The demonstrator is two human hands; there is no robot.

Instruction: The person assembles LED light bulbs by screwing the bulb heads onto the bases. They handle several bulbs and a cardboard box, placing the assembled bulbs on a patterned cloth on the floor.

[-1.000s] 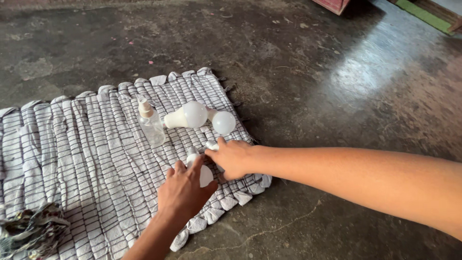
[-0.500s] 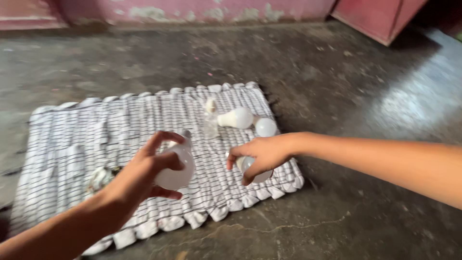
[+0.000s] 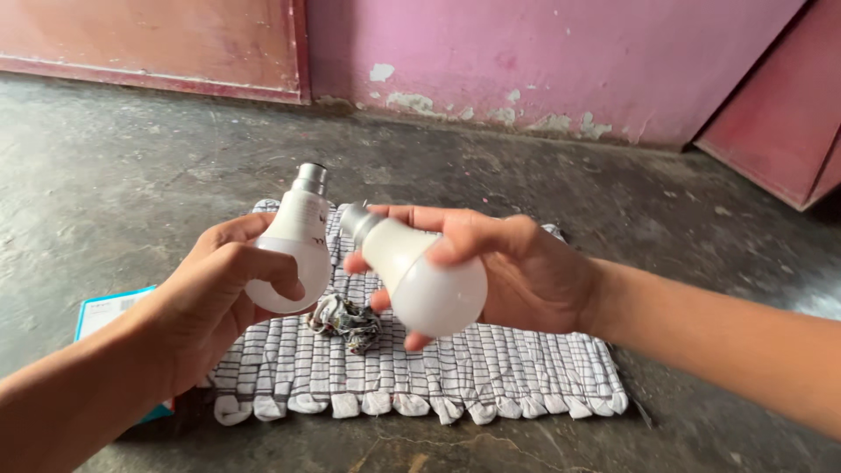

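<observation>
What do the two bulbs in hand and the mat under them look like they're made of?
Bulb in the left hand: matte white dome and collar, probably plastic; dull grey metal cap on top. Bulb in the right hand: the same frosted white shell with a silvery metal cap pointing up-left. Mat: woven fabric, white with dark checks, its looped edge suggesting cotton strips.

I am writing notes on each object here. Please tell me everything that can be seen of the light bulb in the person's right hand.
The bulb is white, with a frosted rounded dome, a white tapered body and a silver metal cap. It looks like plastic with a metal base and appears intact and unlit. It is tilted, cap pointing up-left, dome down-right towards the camera. The right hand holds it in the air above the checked woven mat, fingers wrapped around its body.
</observation>
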